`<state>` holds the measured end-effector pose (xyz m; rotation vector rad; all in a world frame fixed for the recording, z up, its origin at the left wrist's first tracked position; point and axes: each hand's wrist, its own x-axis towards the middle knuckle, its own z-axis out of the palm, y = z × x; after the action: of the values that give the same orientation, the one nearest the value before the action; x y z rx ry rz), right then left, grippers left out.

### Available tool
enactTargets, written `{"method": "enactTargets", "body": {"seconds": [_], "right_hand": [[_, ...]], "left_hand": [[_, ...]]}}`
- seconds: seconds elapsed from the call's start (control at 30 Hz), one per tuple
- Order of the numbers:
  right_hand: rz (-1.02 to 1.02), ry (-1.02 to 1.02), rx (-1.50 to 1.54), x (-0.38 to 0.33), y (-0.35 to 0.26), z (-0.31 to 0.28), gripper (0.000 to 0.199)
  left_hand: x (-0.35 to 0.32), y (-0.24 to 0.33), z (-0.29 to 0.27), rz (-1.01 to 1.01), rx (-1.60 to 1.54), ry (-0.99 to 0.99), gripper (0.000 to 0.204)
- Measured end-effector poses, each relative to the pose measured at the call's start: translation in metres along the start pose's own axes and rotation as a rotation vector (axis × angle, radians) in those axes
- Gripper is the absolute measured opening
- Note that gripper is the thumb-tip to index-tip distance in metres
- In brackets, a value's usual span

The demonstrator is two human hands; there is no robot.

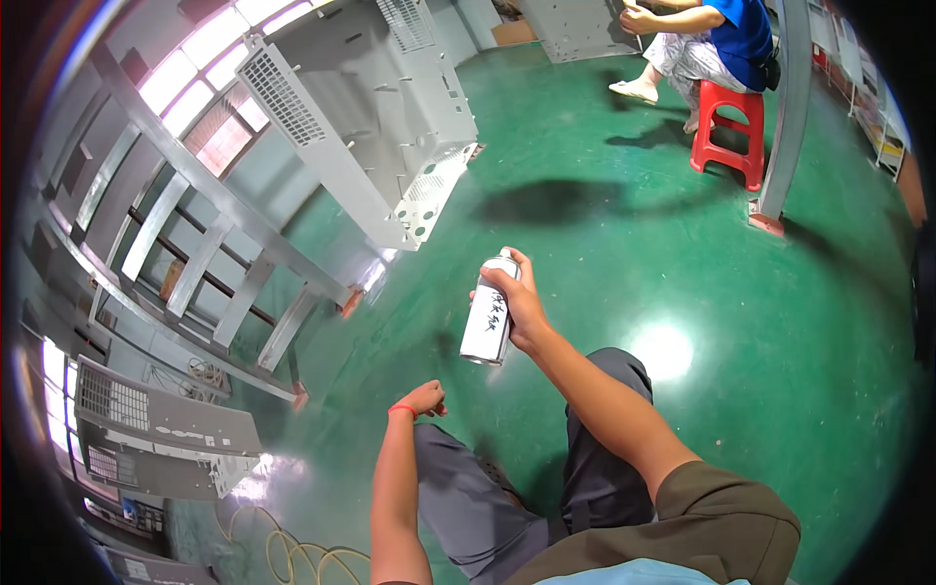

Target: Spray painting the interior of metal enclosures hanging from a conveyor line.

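A white spray can [480, 330] with dark handwriting on its side is held up in front of me by my right hand [525, 304]. The fingers wrap round its upper part, near the top, and the can leans slightly. My left hand [425, 399], with a red band at the wrist, hangs over my left knee. Its fingers are curled in and I see nothing in them. Both hands are apart, with the green floor [546, 400] below.
A large grey metal cabinet shell [375, 117] hangs or stands ahead to the left, beside a metal rack [210, 273]. More grey panels [166, 419] and a yellow hose [283, 556] lie at left. A person in blue [736, 44] sits on a red stool [729, 132] near a post [787, 127].
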<state>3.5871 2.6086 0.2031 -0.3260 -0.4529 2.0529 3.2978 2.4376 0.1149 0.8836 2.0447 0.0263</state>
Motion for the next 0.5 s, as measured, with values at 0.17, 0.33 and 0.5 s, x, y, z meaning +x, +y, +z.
{"method": "enactTargets", "body": {"seconds": [0.17,0.33,0.5], "right_hand": [[-0.004,0.002,0.006,0.004,-0.007,-0.003,0.076],[-0.003,-0.012,-0.003,0.011,-0.014,-0.01,0.075],[-0.002,-0.014,-0.009,0.018,-0.021,-0.016,0.075]], "left_hand": [[0.003,0.007,0.001,-0.01,-0.013,-0.017,0.014],[0.009,0.016,0.004,-0.009,-0.009,-0.02,0.015],[0.011,0.026,0.006,0.007,0.012,-0.021,0.016]]}}
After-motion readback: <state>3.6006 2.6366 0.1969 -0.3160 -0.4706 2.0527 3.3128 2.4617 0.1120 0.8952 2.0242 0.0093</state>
